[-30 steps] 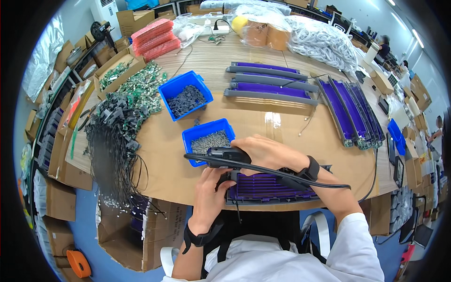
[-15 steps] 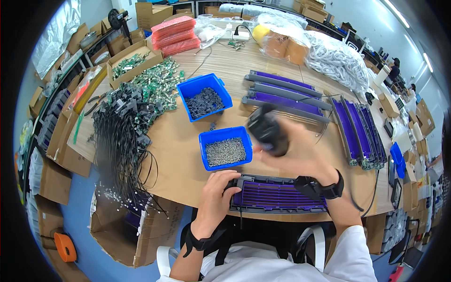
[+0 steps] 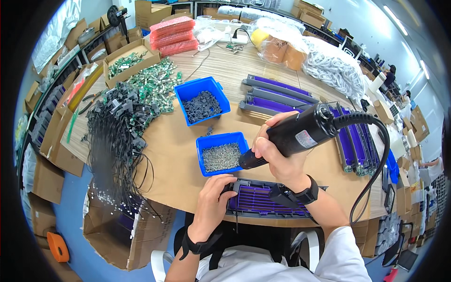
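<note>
A black corded electric screwdriver (image 3: 300, 134) is wrapped in my right hand (image 3: 282, 157). Its nose slants down to the left, by the right edge of a blue bin (image 3: 203, 162) of small silver screws (image 3: 221, 156); the bit does not show clearly. My left hand (image 3: 210, 199) grips the left end of a purple and dark-grey slatted panel (image 3: 256, 197), thumb on the near side and fingers over the far side. This panel lies along the table's near edge, and my right forearm and wrist strap pass over its right part.
A second blue bin (image 3: 181, 89) holds dark-grey small parts. To the left lie a heap of black cables (image 3: 110, 136) and green circuit boards (image 3: 157, 77). More purple panels (image 3: 277, 96) are stacked at the back right, others (image 3: 352, 141) at the right. The screwdriver's cord (image 3: 386, 160) loops down the right side.
My right hand and the screwdriver have turned from a blurred, upright pose to a slanted one, the nose now beside the screw bin. My left hand keeps its hold on the panel.
</note>
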Tool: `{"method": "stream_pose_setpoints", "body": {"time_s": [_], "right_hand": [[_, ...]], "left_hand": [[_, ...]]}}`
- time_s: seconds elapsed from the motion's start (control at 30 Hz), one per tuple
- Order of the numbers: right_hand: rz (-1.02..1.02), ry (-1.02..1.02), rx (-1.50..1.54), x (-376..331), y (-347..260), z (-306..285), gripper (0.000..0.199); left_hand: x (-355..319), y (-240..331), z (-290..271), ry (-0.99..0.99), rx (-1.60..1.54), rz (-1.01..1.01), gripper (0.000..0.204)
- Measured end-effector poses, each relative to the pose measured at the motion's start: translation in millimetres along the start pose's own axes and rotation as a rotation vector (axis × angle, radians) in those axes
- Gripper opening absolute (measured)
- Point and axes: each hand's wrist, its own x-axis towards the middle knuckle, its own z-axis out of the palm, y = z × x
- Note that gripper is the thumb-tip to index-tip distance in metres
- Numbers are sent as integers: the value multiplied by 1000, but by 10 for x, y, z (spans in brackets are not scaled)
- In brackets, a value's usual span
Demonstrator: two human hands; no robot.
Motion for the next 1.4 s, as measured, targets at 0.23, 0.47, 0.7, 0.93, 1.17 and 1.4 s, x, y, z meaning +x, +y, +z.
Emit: {"method": "stream_pose_setpoints", "body": {"time_s": [0.23, 0.47, 0.7, 0.93, 1.17, 1.4], "right_hand": [[-32, -68, -150, 0, -7, -20, 35], [0, -60, -58, -4, 1, 17, 35], [-6, -29, -52, -20, -17, 47, 35], [-23, -33, -75, -20, -4, 56, 34], [-31, -47, -91, -18, 32, 61, 34], [-93, -1, 136, 14, -21, 67, 34]], "left_hand": [[0, -1, -4, -4, 1, -3, 34], [3, 5, -6, -1, -1, -2, 34], [7, 11, -16, -3, 4, 6, 34], [2, 16, -14, -1, -7, -5, 35], [-9, -6, -6, 0, -22, -25, 35], [-7, 11, -7, 15, -34, -31, 36]]}}
